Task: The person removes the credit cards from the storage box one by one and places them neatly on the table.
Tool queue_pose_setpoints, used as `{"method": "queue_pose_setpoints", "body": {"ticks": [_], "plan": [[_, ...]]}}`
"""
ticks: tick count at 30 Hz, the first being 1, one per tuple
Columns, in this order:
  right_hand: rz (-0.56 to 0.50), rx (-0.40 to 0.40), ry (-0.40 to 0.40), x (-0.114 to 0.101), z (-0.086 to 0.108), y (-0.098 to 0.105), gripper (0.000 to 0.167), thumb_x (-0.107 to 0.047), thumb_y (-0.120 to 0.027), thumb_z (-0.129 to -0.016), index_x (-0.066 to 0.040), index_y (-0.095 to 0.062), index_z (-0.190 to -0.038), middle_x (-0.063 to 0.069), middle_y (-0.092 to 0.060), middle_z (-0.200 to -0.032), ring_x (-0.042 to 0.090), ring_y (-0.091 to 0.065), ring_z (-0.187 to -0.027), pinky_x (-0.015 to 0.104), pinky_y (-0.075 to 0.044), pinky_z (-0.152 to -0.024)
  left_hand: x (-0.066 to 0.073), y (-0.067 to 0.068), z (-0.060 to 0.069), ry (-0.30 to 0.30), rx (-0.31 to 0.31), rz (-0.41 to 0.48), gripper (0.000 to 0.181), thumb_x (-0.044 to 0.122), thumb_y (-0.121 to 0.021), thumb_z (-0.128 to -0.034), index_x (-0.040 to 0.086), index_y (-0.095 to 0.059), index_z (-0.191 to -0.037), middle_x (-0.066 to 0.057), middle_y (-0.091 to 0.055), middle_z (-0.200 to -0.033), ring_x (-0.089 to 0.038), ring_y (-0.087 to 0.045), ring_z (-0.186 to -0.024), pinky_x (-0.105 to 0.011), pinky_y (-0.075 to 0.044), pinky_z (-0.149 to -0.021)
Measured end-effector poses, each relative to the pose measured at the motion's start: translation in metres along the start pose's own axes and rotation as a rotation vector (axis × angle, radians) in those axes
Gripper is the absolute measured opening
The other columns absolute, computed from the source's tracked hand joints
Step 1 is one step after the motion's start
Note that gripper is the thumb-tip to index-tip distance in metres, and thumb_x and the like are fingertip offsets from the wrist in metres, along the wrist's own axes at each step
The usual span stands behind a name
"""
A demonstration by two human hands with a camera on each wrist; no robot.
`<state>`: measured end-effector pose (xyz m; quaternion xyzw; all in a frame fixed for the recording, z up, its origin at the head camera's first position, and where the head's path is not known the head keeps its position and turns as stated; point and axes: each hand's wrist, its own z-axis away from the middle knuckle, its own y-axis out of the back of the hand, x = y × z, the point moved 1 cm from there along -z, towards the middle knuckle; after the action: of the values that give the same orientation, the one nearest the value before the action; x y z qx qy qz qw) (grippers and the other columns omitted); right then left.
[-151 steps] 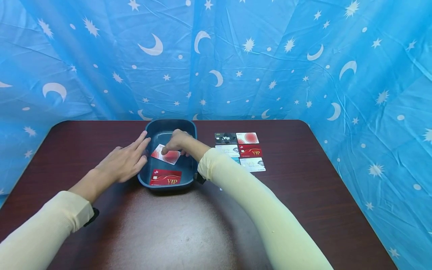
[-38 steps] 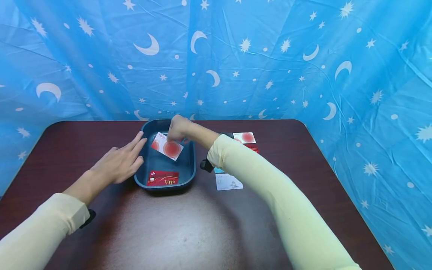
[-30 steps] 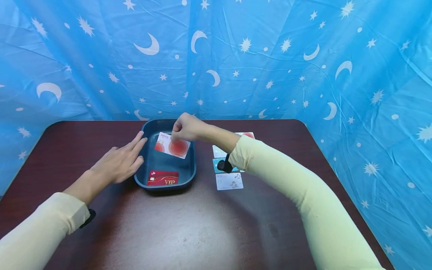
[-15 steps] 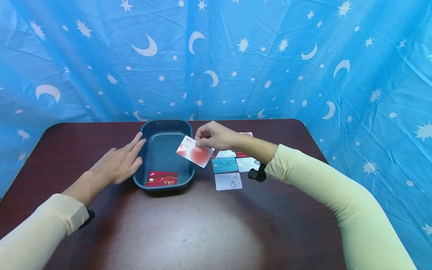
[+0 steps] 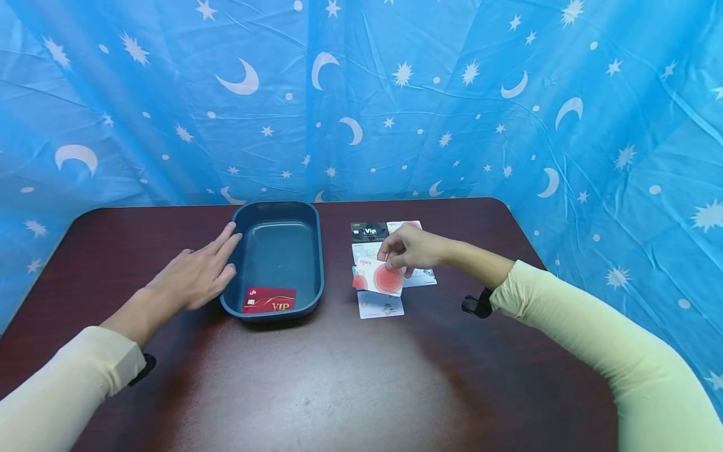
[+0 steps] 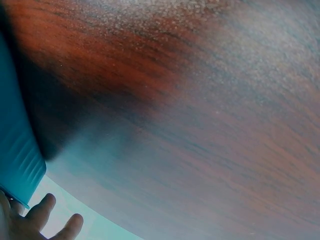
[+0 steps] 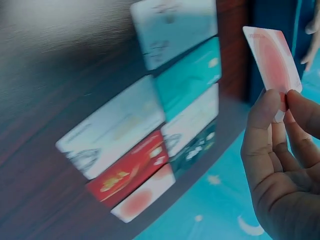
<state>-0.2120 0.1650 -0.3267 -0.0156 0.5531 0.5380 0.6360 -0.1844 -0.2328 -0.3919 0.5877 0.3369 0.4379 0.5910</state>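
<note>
My right hand point(image 5: 417, 247) pinches a white card with red circles point(image 5: 380, 277) between thumb and fingers, held above the cards laid out on the table. In the right wrist view the same card point(image 7: 274, 57) stands up from the fingertips. With its fingers straight, my left hand point(image 5: 194, 271) rests against the left rim of a dark blue tray point(image 5: 322, 251). Inside the tray, near its front, lies a red VIP card point(image 5: 270, 300). Under and around the held card lie a black Vip card point(image 5: 368, 231), a pale silver card point(image 5: 381, 305) and several others, partly covered.
The laid-out cards form two columns; a teal card point(image 7: 190, 75), a red card point(image 7: 131, 172) and another red-circled card point(image 7: 145, 196) show in the right wrist view. The brown table point(image 5: 305, 389) ends at a blue curtain point(image 5: 395, 94) with moons and stars.
My right hand has picked the red-circled card up from the tray and carried it rightward over the laid-out cards. The left hand stays at the tray's rim.
</note>
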Motion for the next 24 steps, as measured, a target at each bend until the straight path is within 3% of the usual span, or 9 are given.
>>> {"method": "queue_pose_setpoints", "body": {"ticks": [12,24], "plan": [[0.045,0.041,-0.063,0.039,0.023,0.006,0.016,-0.004,-0.071,-0.09,-0.001,-0.073,-0.106,0.004,-0.07,-0.089,0.02,-0.059,-0.075,0.036,-0.056,-0.057,0.0,-0.001,0.001,0.0,0.018,0.003,0.063,0.027,-0.041,-0.0994,-0.005,-0.028,-0.153,-0.025,-0.018,-0.161,-0.048,-0.045,-0.132,-0.067,-0.044,-0.094],[0.056,0.005,-0.111,0.078,0.029,0.008,0.014,-0.013,-0.073,-0.09,-0.004,-0.074,-0.101,0.002,-0.07,-0.087,0.02,-0.056,-0.075,0.038,-0.055,-0.059,-0.001,-0.001,0.0,0.001,0.016,-0.002,0.064,0.028,-0.04,-0.0999,-0.004,-0.026,-0.154,-0.025,-0.017,-0.162,-0.047,-0.048,-0.13,-0.066,-0.044,-0.095]]}}
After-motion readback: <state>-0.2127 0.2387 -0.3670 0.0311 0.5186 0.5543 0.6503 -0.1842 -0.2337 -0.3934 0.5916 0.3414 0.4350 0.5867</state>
